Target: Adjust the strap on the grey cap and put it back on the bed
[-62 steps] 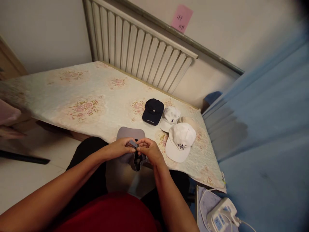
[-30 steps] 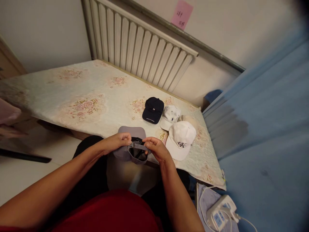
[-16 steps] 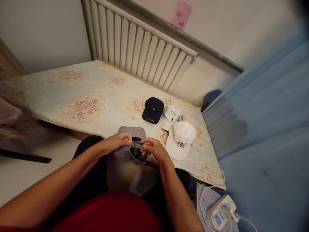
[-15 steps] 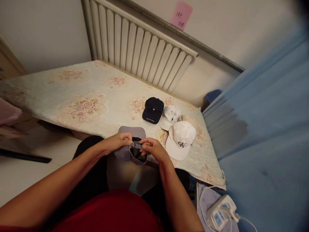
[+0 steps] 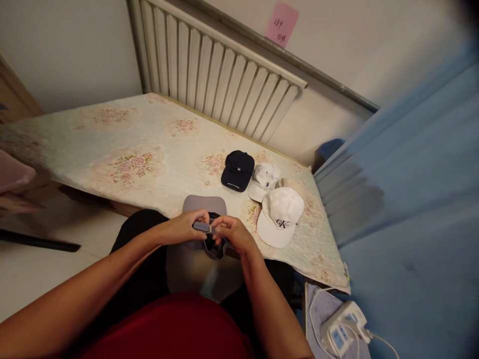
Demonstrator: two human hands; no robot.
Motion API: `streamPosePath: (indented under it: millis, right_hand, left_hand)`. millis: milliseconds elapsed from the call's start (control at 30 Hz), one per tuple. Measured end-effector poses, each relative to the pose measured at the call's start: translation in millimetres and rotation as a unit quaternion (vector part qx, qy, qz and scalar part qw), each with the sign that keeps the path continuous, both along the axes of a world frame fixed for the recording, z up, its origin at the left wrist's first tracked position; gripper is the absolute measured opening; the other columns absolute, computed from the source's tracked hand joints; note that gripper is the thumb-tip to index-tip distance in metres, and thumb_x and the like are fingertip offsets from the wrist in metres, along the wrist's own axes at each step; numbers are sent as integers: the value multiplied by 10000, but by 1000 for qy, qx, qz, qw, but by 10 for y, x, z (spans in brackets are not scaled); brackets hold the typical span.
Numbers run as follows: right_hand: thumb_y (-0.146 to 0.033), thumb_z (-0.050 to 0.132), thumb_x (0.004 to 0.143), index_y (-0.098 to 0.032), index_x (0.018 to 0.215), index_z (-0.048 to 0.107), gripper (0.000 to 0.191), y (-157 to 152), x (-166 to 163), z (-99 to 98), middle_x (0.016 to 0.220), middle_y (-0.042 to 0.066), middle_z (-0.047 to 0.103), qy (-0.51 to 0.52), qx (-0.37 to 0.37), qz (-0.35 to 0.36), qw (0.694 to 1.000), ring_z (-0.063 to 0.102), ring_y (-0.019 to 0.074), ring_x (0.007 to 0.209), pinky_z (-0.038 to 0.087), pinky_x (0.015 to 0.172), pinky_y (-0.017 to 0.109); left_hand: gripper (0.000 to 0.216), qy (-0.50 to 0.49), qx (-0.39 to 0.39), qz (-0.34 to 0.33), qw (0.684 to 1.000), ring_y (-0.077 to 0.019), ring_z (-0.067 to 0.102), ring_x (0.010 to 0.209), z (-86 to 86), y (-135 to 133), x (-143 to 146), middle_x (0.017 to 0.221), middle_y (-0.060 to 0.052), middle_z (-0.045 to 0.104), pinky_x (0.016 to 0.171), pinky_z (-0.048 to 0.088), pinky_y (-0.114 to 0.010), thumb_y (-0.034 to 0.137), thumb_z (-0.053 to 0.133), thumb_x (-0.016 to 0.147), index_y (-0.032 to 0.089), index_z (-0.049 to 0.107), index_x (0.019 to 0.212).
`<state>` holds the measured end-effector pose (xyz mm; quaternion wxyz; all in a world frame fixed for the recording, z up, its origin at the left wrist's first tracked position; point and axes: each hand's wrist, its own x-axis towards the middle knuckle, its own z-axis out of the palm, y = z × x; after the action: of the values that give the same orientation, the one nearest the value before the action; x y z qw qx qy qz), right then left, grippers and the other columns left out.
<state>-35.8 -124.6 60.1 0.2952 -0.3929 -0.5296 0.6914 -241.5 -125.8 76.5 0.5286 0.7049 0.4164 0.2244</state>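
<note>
A grey baseball cap (image 5: 204,202) is held at the front edge of the bed, its brim pointing away from me. My left hand (image 5: 189,227) pinches the cap's back strap (image 5: 201,227), where a small gold-coloured buckle shows. Fingers of my right hand (image 5: 232,232) are closed on the strap just right of the buckle. The cap's dark inside hangs open below, and much of its crown is hidden by my hands. Beyond them lie a navy cap (image 5: 238,170), a small white cap (image 5: 265,180) and a larger white cap with "CK" lettering (image 5: 282,214).
A beige cap (image 5: 292,185) is partly covered by the larger white one. The caps rest on a bed with a floral cover (image 5: 164,169). Behind stands a radiator (image 5: 220,75). At right hang a blue curtain (image 5: 404,199) and, lower, a white power strip (image 5: 344,326) with cables.
My left hand has turned and shifted slightly, so the strap and its gold-coloured buckle now face up between my hands. The other caps have stayed put.
</note>
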Motion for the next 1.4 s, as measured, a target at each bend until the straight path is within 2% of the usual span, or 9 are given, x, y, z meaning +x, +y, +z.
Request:
streamPosePath:
  millis: [167, 333, 500, 733, 900, 1067, 1200, 1267, 1400]
  right_hand:
    - [-326, 691, 685, -166, 861, 630, 245, -14, 14, -9, 638, -22, 656, 28, -5, -5, 1000, 571, 83, 489, 418, 502, 199]
    - [-299, 677, 714, -177, 902, 629, 229, -43, -5, 26, 645, -35, 651, 25, 23, 4, 999, 566, 79, 515, 414, 525, 195]
    - [-272, 657, 725, -196, 942, 619, 233, -73, -42, 81, 633, -51, 640, 34, 40, -1, 999, 561, 84, 530, 428, 553, 207]
    - [-275, 628, 750, -192, 921, 630, 190, -110, -78, 108, 658, -43, 652, 13, 54, -8, 998, 546, 76, 528, 428, 555, 206]
    - [-211, 686, 688, -185, 883, 630, 204, -102, -96, 59, 671, -37, 668, 3, 67, -15, 998, 545, 76, 524, 405, 519, 189]
    - [-193, 692, 665, -174, 842, 633, 187, -75, -44, -38, 637, -32, 662, 24, 31, -30, 999, 534, 73, 494, 391, 506, 188]
    - [-217, 729, 635, -176, 806, 632, 202, -60, -5, -131, 558, -57, 607, 73, 1, -47, 996, 508, 71, 454, 371, 481, 189]
    - [-236, 750, 624, -179, 799, 632, 219, -56, -4, -153, 553, -57, 604, 87, -6, -43, 995, 510, 75, 454, 375, 483, 195]
    - [-282, 771, 620, -177, 848, 669, 271, -49, -15, -134, 568, -48, 613, 77, -5, -26, 997, 511, 79, 474, 378, 493, 202]
  left_hand:
    - [159, -64, -43, 2, 997, -132, 455, 690, -5, -19, 9, 733, 45, 503, 629, 317, -241, 286, 585, 728, 194, 520, 841]
    - [212, -132, -122, 26, 983, -135, 532, 678, -96, -8, 31, 730, 34, 607, 643, 348, -254, 315, 643, 716, 197, 504, 826]
    - [246, -179, -153, 16, 972, -134, 585, 667, -140, 4, 77, 712, 18, 659, 659, 391, -269, 319, 687, 722, 194, 479, 764]
    - [232, -180, -187, 15, 966, -125, 594, 646, -140, 40, 100, 700, 12, 668, 654, 410, -263, 299, 696, 722, 184, 496, 748]
    - [216, -168, -181, 3, 969, -136, 589, 661, -120, 71, 120, 703, 2, 662, 649, 407, -258, 294, 703, 701, 176, 527, 738]
    - [190, -135, -209, -10, 968, -142, 551, 660, -63, 103, 39, 751, -9, 647, 604, 366, -244, 319, 658, 722, 170, 606, 828]
    - [230, -100, -182, -15, 978, -125, 473, 625, -51, 136, -65, 708, 9, 579, 563, 298, -231, 383, 623, 768, 171, 652, 851]
    - [245, -94, -170, -22, 981, -132, 481, 655, -58, 136, -89, 726, 6, 582, 584, 310, -230, 402, 621, 776, 174, 660, 854]
    - [170, -93, -158, -47, 982, -144, 526, 724, -79, 108, -51, 770, 17, 620, 662, 359, -228, 298, 672, 713, 190, 664, 844]
